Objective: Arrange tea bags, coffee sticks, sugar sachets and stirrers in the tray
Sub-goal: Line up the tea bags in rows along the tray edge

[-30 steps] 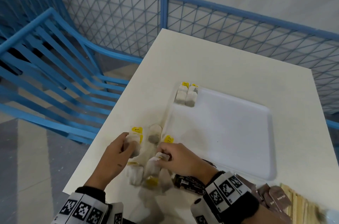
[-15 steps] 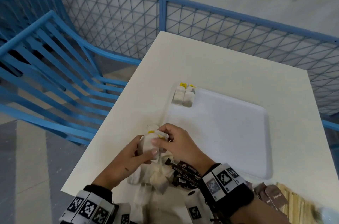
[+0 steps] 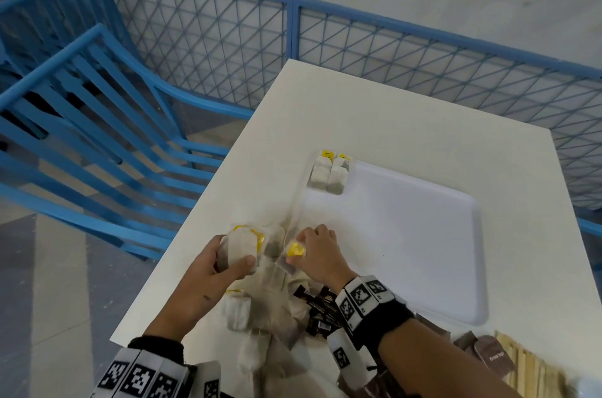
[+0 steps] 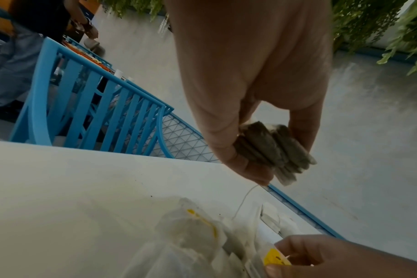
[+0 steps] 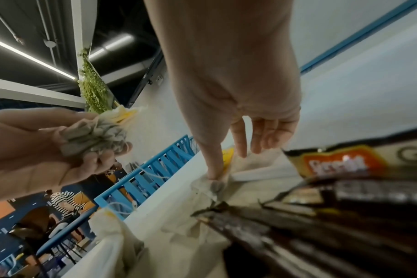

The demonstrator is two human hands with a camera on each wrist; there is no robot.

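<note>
Coffee-stick lettering (image 5: 338, 165): right wrist only.

I read little text here. In the right wrist view, a blurred coffee stick packet (image 5: 340, 165) just right of my right hand (image 5: 228, 90) carries white lettering on an orange panel; I cannot make out the word. A large "G" follows it at the frame edge. In the head view, a brown sachet (image 3: 496, 361) right of my right forearm bears illegible white print.
</note>
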